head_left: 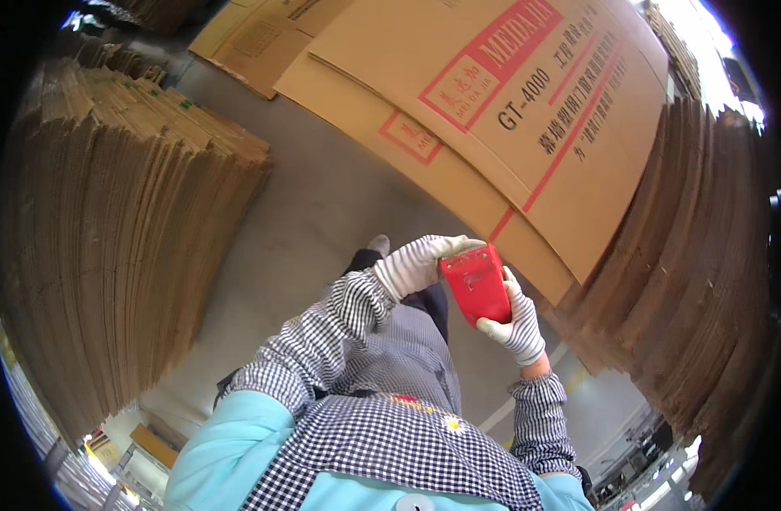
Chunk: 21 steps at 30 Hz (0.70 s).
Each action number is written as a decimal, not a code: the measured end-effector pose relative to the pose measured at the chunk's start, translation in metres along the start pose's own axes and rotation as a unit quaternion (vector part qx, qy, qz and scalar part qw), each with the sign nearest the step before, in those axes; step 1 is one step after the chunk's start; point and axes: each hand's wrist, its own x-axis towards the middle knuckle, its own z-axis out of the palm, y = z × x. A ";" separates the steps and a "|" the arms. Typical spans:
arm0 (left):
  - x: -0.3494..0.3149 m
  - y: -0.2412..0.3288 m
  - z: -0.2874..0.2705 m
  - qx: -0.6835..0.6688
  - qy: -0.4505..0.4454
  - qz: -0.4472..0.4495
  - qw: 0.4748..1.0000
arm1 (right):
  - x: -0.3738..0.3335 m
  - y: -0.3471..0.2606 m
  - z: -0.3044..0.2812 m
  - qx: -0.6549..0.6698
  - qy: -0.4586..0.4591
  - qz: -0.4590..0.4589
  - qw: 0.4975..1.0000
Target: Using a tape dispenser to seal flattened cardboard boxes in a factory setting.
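Both my hands wear striped white gloves and meet in front of my apron, around a red palm-sized object (477, 288). It is tapered with a rounded lower end, a straight upper edge and small rivet-like dots near that edge; its exact kind I cannot make out. My right hand (520, 322) grips it from the right, thumb over the lower end. Closed at the upper left corner is my left hand (414, 266), its fingertips on the straight edge. Just beyond lie large flat printed cardboard sheets (484, 128), brown with red and black print.
A tall stack of flattened cartons (135, 213) stands on the left, another stack (688, 255) on the right. Grey floor (314, 170) runs between them, with my shoe (379, 244) on it. More flat cardboard (254, 43) lies at the far side.
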 end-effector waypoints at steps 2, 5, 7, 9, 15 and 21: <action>0.008 0.005 -0.019 -0.130 0.073 -0.010 0.989 | 0.024 -0.007 0.005 -0.005 -0.021 0.011 1.000; 0.015 0.011 -0.056 -0.023 0.200 -0.008 0.980 | 0.060 0.014 0.017 -0.100 -0.003 0.004 0.995; 0.043 0.047 -0.080 0.245 0.365 -0.133 0.888 | 0.093 0.013 0.011 -0.177 -0.014 0.023 0.984; 0.040 0.078 -0.134 0.227 0.523 0.041 0.820 | 0.113 0.028 0.008 -0.202 -0.024 0.070 0.977; 0.017 0.130 -0.197 0.580 0.648 0.228 0.438 | 0.152 0.049 0.028 -0.358 -0.047 0.164 0.918; 0.006 0.126 -0.255 -0.028 0.530 0.178 0.828 | 0.152 0.043 0.033 -0.397 -0.058 0.132 0.907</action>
